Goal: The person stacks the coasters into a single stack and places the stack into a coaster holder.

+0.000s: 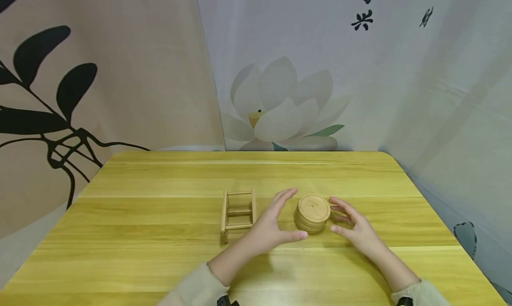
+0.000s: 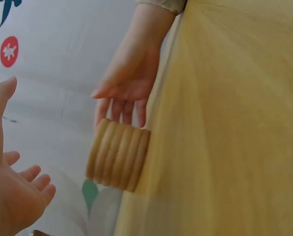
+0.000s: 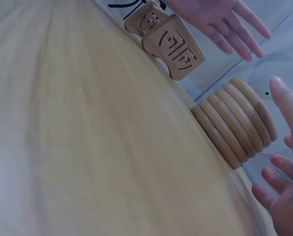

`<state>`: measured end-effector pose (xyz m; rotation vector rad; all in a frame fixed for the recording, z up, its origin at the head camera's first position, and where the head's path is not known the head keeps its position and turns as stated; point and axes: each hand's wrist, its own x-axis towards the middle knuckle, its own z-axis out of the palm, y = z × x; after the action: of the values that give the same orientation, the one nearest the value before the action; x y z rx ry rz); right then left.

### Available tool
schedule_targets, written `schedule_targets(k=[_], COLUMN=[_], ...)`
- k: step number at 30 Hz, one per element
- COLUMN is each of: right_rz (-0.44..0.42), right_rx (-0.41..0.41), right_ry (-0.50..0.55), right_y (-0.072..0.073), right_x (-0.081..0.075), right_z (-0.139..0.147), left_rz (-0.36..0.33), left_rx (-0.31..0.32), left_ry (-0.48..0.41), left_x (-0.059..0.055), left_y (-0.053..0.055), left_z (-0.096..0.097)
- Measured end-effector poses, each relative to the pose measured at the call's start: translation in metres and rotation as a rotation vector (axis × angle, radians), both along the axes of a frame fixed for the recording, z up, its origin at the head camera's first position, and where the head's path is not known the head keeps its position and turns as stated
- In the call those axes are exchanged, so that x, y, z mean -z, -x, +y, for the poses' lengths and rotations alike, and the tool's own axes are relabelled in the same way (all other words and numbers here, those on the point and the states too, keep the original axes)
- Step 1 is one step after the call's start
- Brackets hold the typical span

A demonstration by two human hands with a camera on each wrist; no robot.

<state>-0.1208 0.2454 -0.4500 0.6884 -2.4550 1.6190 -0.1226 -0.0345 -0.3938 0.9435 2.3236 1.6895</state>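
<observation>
A stack of several round wooden coasters (image 1: 313, 213) stands on the table, a flower engraved on the top one. In the left wrist view the stacked coasters (image 2: 117, 155) show their rounded edges. My left hand (image 1: 272, 226) is to the left of the stack, thumb and fingers spread wide, nothing held. On the other side my right hand (image 1: 356, 226) is beside the stack, fingers relaxed and slightly bent, also holding nothing. Left of my left hand stands a wooden coaster rack (image 1: 240, 226); its carved end panels (image 3: 174, 48) show in the right wrist view.
The yellow wood-grain table (image 1: 140, 217) has rounded far corners. Behind it hangs a cloth backdrop (image 1: 288, 39) printed with a lotus, dark leaves and characters. The rack stands close to my left wrist.
</observation>
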Motion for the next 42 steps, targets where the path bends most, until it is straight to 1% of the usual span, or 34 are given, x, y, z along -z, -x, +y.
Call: schedule_targets(k=[6, 9, 12, 17, 20, 24, 28, 34, 38, 42], right_rz=[-0.064, -0.062, -0.059, -0.069, -0.085, -0.114, -0.128, -0.142, -0.150, -0.135], right_rx=[-0.019, -0.028, -0.032, -0.022, -0.008, 0.015, 0.037, 0.071, 0.096, 0.114], right_ry=[0.024, 0.040, 0.053, 0.042, 0.030, 0.015, -0.020, -0.097, -0.137, -0.184], right_y=[0.001, 0.002, 0.003, 0.006, 0.006, 0.006, 0.007, 0.009, 0.009, 0.010], right_x=[0.003, 0.004, 0.006, 0.010, 0.010, 0.009, 0.009, 0.008, 0.008, 0.007], right_z=[-0.004, -0.005, -0.005, -0.006, -0.007, -0.008, -0.010, -0.013, -0.016, -0.018], left_rz=[-0.089, -0.124, -0.141, -0.171, -0.207, -0.243, -0.260, -0.264, -0.266, -0.265], left_rx=[-0.071, -0.101, -0.111, -0.127, -0.144, -0.148, -0.135, -0.120, -0.125, -0.135], left_ry=[-0.004, -0.021, -0.040, -0.055, -0.064, -0.083, -0.097, -0.115, -0.113, -0.109], left_x=[0.010, 0.015, 0.019, 0.026, 0.033, 0.043, 0.049, 0.055, 0.057, 0.057], left_y=[0.002, 0.004, 0.005, 0.008, 0.011, 0.016, 0.018, 0.021, 0.022, 0.023], left_z=[0.009, 0.015, 0.021, 0.028, 0.032, 0.036, 0.040, 0.046, 0.050, 0.051])
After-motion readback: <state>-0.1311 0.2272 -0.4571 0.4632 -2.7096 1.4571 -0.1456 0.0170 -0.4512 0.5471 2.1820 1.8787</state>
